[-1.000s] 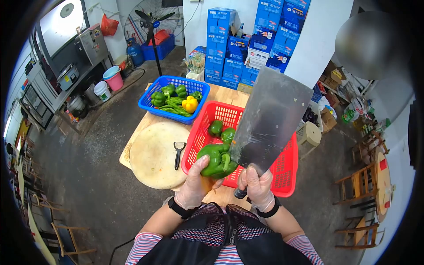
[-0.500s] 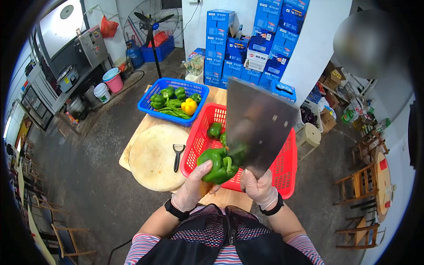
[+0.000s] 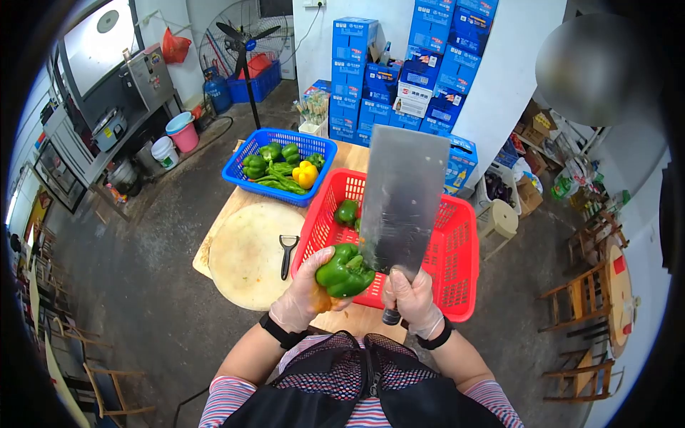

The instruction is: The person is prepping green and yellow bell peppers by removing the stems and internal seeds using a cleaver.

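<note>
Gloved in clear plastic, my left hand (image 3: 311, 287) holds a green bell pepper (image 3: 342, 272) over the near left edge of a red basket (image 3: 467, 285). My right hand (image 3: 412, 298) is wrapped round the handle of a broad cleaver (image 3: 405, 192), whose blade points up and away from me beside the pepper. The blade hides part of the basket. Another green pepper (image 3: 347, 212) lies inside the basket at the left. A black peeler (image 3: 287, 258) rests on the round cutting board (image 3: 250, 260).
A blue basket (image 3: 239, 171) of green peppers and a yellow pepper (image 3: 305, 174) stands at the table's back left. Behind the table are stacked blue boxes (image 3: 349, 71) and a fan (image 3: 246, 46). A stool (image 3: 501, 220) stands to the right.
The cleaver has turned so its blade is more upright and its handle end shows. The green pepper has turned and moved slightly left in my left hand.
</note>
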`<action>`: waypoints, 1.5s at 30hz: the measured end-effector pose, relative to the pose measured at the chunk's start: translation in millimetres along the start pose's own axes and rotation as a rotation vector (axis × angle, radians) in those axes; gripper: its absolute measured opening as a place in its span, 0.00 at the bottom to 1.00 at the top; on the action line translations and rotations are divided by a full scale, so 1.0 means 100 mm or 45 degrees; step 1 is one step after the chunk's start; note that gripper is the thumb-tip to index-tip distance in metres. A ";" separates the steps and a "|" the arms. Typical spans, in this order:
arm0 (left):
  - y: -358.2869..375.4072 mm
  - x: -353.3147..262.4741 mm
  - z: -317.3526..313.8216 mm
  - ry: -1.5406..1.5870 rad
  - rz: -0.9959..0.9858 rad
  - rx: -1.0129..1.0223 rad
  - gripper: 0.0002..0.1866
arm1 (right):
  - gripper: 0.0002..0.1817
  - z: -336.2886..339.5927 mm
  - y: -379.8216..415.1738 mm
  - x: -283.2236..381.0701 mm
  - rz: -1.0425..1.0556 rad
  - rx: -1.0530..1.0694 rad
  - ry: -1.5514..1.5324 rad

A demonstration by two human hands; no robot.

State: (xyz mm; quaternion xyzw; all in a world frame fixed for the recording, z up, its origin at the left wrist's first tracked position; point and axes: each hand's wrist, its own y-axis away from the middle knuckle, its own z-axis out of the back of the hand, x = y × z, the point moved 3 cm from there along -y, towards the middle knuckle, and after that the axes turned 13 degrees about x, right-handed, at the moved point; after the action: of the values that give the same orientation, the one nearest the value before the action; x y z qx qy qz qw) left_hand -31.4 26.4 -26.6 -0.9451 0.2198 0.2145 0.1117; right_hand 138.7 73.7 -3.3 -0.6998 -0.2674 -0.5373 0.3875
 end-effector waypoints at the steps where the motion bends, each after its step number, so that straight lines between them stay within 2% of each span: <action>1: -0.02 -0.01 0.00 -0.013 -0.075 -0.187 0.30 | 0.17 -0.02 0.01 -0.04 0.032 -0.067 0.019; 2: -0.04 0.01 -0.07 -0.018 -0.075 -0.185 0.30 | 0.17 -0.05 0.01 -0.06 0.064 -0.133 0.039; 4: -0.05 -0.01 -0.21 -0.006 -0.312 -0.377 0.34 | 0.16 -0.13 0.00 -0.09 0.090 -0.188 0.051; 5: -0.06 -0.01 -0.18 -0.011 -0.311 -0.375 0.34 | 0.16 -0.14 -0.01 -0.09 0.134 -0.253 0.115; 6: -0.06 -0.01 -0.15 -0.194 -0.378 -0.298 0.35 | 0.16 -0.15 0.00 -0.09 0.176 -0.318 0.178; 7: -0.05 -0.01 -0.14 -0.373 -0.442 -0.222 0.37 | 0.16 -0.15 0.00 -0.08 0.174 -0.321 0.175; 10: -0.04 0.01 -0.13 -0.372 -0.500 -0.274 0.38 | 0.15 -0.17 0.02 -0.01 0.139 -0.306 0.199; 12: -0.05 0.04 -0.10 -0.380 -0.525 -0.260 0.39 | 0.19 -0.19 0.02 0.05 0.167 -0.251 0.559; 14: -0.07 0.06 -0.12 -0.389 -0.551 -0.246 0.39 | 0.20 -0.20 0.02 0.06 0.213 -0.277 0.621; 16: -0.07 0.08 -0.17 -0.400 -0.617 -0.350 0.40 | 0.20 -0.21 0.02 0.08 0.256 -0.304 0.682; 20: -0.09 0.10 -0.17 -0.283 -0.553 -0.235 0.40 | 0.20 -0.22 0.02 0.09 0.223 -0.288 0.616; 22: -0.10 0.13 -0.21 -0.280 -0.569 -0.438 0.40 | 0.20 -0.22 0.02 0.09 0.205 -0.295 0.595; 26: -0.11 0.15 -0.29 -0.342 -0.539 -0.330 0.39 | 0.21 -0.20 0.03 0.04 0.217 -0.316 0.548; 29: -0.10 0.20 -0.31 -0.335 -0.484 -0.472 0.38 | 0.21 -0.15 0.02 0.05 0.201 -0.252 0.487; 31: -0.08 0.22 -0.27 -0.307 -0.350 -0.323 0.37 | 0.21 -0.15 0.03 0.05 0.161 -0.193 0.406; 32: -0.10 0.21 -0.28 -0.305 -0.355 -0.326 0.37 | 0.18 -0.14 0.05 0.04 0.172 -0.197 0.299; 34: -0.14 0.18 -0.36 -0.218 -0.382 -0.497 0.36 | 0.15 -0.16 0.07 0.06 0.175 -0.193 0.189; 35: -0.13 0.18 -0.30 -0.216 -0.385 -0.500 0.36 | 0.15 -0.18 0.07 0.08 0.166 -0.222 0.226; 37: -0.16 0.17 -0.21 -0.005 -0.295 -0.291 0.37 | 0.14 -0.20 0.06 0.13 0.162 -0.253 0.267; 40: -0.17 0.13 -0.30 -0.114 -0.374 -0.130 0.37 | 0.20 -0.23 0.04 0.18 0.142 -0.333 0.342; 44: -0.12 0.15 -0.25 -0.229 -0.453 -0.091 0.36 | 0.20 -0.26 0.05 0.23 0.158 -0.348 0.333; 45: -0.14 0.14 -0.23 -0.142 -0.461 -0.185 0.36 | 0.20 -0.26 0.05 0.24 0.173 -0.353 0.310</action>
State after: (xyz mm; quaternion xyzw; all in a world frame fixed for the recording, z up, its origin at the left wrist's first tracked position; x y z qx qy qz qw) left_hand -6.1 26.4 -11.3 -0.9614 0.0236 0.2582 0.0921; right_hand 135.5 48.3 21.7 -0.6928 -0.0944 -0.6221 0.3523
